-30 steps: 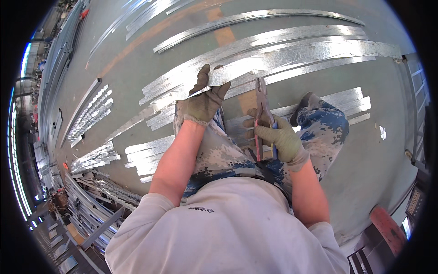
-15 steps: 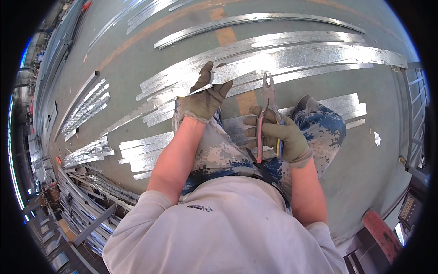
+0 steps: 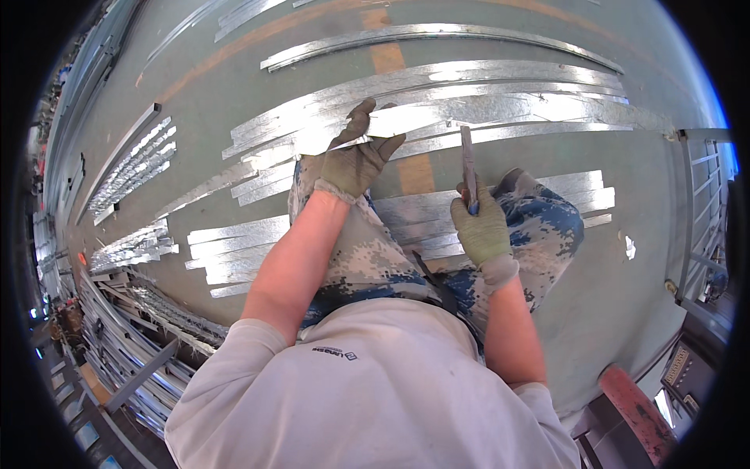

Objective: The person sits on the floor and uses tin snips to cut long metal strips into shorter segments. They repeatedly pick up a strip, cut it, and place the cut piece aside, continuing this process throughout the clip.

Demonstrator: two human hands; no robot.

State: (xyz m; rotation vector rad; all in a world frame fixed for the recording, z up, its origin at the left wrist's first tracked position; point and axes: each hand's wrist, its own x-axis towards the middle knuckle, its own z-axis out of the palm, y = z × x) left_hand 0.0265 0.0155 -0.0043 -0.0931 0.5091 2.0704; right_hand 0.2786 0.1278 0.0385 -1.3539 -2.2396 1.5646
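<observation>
My gloved left hand (image 3: 350, 164) is closed on a long shiny metal strip (image 3: 410, 121), with the thumb and fingers on either side of it. The strip runs off to the right above others like it on the floor. To its right, my gloved right hand (image 3: 482, 230) grips a pair of pliers (image 3: 468, 152). The pliers are seen edge-on, jaws pointing away from me, a little apart from the strip. Their handles are mostly hidden in my fist. Both hands are above my camouflage-clad legs (image 3: 547, 223).
More metal strips (image 3: 242, 254) lie in rows under and beside my legs. A long channel piece (image 3: 445, 31) lies farther off. Bundled profiles (image 3: 137, 168) and a rack of metal lengths (image 3: 125, 336) are on the left. At right stand a metal frame (image 3: 687, 211) and a red cylinder (image 3: 637, 410).
My right hand has turned the pliers from flat-facing to edge-on, and its fingers have closed round the handles. The left hand keeps its hold on the strip, nearly unmoved.
</observation>
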